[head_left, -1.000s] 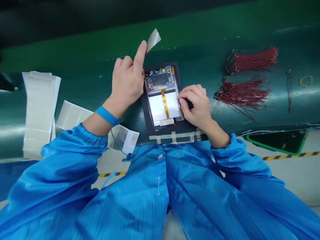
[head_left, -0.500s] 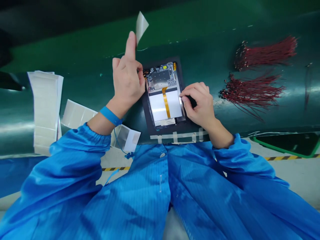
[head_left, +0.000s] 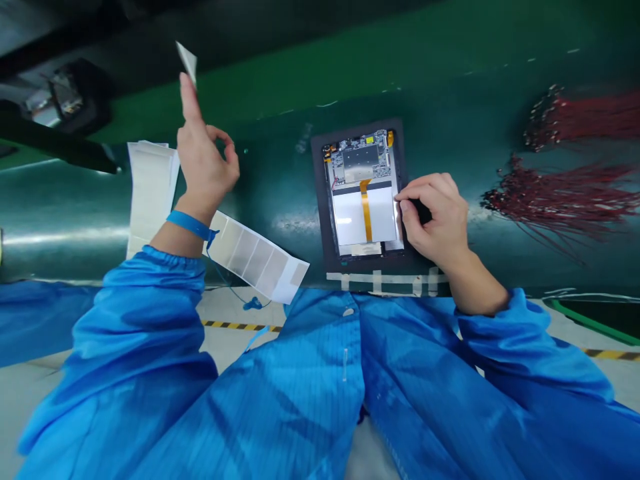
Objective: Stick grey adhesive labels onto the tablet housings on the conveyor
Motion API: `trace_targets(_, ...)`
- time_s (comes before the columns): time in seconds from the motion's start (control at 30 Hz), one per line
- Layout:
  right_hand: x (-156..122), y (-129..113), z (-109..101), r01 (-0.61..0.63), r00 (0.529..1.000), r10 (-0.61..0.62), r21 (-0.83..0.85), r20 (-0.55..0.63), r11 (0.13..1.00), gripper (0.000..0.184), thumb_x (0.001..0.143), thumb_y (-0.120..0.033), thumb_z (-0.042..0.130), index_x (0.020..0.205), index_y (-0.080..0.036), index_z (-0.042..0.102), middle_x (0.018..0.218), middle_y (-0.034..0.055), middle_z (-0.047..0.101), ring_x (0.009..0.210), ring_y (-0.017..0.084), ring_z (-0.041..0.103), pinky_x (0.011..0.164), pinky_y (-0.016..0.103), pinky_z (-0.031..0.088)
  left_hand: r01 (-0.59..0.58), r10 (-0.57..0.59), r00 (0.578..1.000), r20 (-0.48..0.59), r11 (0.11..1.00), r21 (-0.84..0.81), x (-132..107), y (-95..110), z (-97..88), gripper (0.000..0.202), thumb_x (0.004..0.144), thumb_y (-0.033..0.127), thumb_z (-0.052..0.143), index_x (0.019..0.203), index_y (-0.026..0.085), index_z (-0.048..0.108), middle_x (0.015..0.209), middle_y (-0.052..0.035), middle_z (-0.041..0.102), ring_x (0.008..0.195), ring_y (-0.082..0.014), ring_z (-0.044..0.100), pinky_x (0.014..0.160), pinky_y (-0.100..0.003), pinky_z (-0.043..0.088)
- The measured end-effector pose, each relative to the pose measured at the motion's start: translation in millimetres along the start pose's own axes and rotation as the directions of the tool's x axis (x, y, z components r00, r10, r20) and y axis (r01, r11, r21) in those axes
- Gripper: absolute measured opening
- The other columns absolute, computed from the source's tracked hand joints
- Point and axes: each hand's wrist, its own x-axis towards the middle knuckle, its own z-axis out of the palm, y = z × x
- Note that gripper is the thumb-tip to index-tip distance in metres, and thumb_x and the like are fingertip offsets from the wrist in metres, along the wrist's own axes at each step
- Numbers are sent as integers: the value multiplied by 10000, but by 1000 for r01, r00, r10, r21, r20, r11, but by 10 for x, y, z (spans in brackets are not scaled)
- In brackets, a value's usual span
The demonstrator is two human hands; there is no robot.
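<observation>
My left hand [head_left: 205,157] is raised to the left of an opened tablet [head_left: 367,250]. One finger points up with a small pale adhesive label [head_left: 188,60] at its tip; the thumb and another finger curve into a loop. On a dark pad [head_left: 327,247] lies the tablet, showing its circuit board [head_left: 361,162] and a white battery [head_left: 350,213] crossed by an amber ribbon [head_left: 367,217]. My right hand [head_left: 437,217] is closed in a pinch at the tablet's right edge; whatever is between those fingertips is too small to make out.
Label sheets [head_left: 150,193] lie at the left, and a label strip [head_left: 245,250] reaches over the table's front edge. Two bundles of red-black wires [head_left: 600,120] [head_left: 565,197] rest on the right. Pale tape [head_left: 395,283] runs along the front edge. A dark device [head_left: 65,97] stands far left.
My left hand has moved left, away from the tablet, carrying the label. The whole view has shifted, so the table things appear further right. My right hand stays at the tablet's right edge.
</observation>
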Motion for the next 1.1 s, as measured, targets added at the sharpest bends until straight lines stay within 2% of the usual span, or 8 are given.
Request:
trace_targets(0.1, 5, 0, 1, 19, 1000, -19, -20, -13, 1000, 170, 1005, -289, 536, 956, -246, 694, 1012, 90, 731, 986, 291, 656, 895, 511, 497, 2, -47, 965, 258, 985, 172, 7, 123, 48, 1176, 803, 145, 830, 1652, -26, 34, 1087, 42, 752, 1104, -225, 539, 1189, -470, 339)
trace_targets(0.23, 5, -29, -72, 49, 998, -51, -62, -27, 997, 170, 1009, -271, 538, 953, -245, 697, 1005, 90, 745, 974, 283, 669, 878, 489, 499, -53, -19, 923, 384, 983, 177, -141, 247, -127, 977, 942, 234, 734, 1669, -35, 138, 1319, -57, 747, 1259, -291, 540, 1248, -566, 295)
trace_targets(0.33, -81, -113, -199, 116, 992, -119, -76, -29, 990, 120, 995, -233, 578, 1004, -234, 698, 1016, 96, 748, 964, 272, 669, 864, 465, 503, -184, 153, 915, 374, 982, 50, -386, 301, -390, 999, 972, 230, 705, 1691, -15, 56, 1447, -104, 695, 1263, -263, 595, 1204, -520, 417)
trace_targets(0.43, -275, -281, -269, 296, 953, -284, -125, 105, 947, 195, 980, -281, 651, 1158, -217, 696, 1167, 132, 754, 1082, 310, 659, 909, 488, 493, -112, 133, 962, 240, 989, -101, -653, 450, -571, 1060, 957, 173, 715, 1700, 32, -28, 1446, -107, 687, 1140, -186, 681, 1057, -395, 555)
trace_targets(0.57, -531, -519, -87, 596, 772, -479, -214, 418, 774, 350, 1015, -345, 652, 1354, -257, 657, 1489, 117, 671, 1371, 333, 555, 1087, 523, 415, 53, 61, 965, 257, 907, -418, -906, 858, -589, 1025, 990, 260, 710, 1674, 32, -18, 1299, -117, 735, 940, -145, 716, 860, -315, 598)
trace_targets(0.67, -517, -544, 167, 601, 796, -497, -353, 346, 717, 302, 1025, -231, 617, 1321, -266, 669, 1526, 99, 653, 1416, 315, 521, 1137, 524, 368, 77, 120, 940, 320, 837, -541, -991, 1157, -590, 1055, 986, 395, 735, 1673, 76, 2, 1315, -124, 727, 1012, -179, 712, 902, -346, 591)
trace_targets(0.87, 293, -311, 468, 423, 891, -272, -446, 363, 789, 433, 1049, -134, 476, 1447, -253, 599, 1686, 192, 473, 1477, 412, 450, 1078, 638, 382, -110, 240, 937, 255, 893, -436, -1175, 1289, -833, 1025, 991, 541, 678, 1708, 144, 62, 1398, -169, 678, 1243, -312, 662, 1058, -514, 557)
trace_targets(1.1, 1800, 17, 571, 233, 952, -62, -579, 300, 782, 482, 1048, -92, 401, 1484, -160, 595, 1752, 232, 337, 1574, 461, 347, 1165, 721, 309, -271, 259, 929, 262, 963, 8, -2134, 970, -940, 1104, 993, 732, 539, 1755, 98, 54, 1605, -320, 448, 1412, -551, 498, 1133, -739, 434)
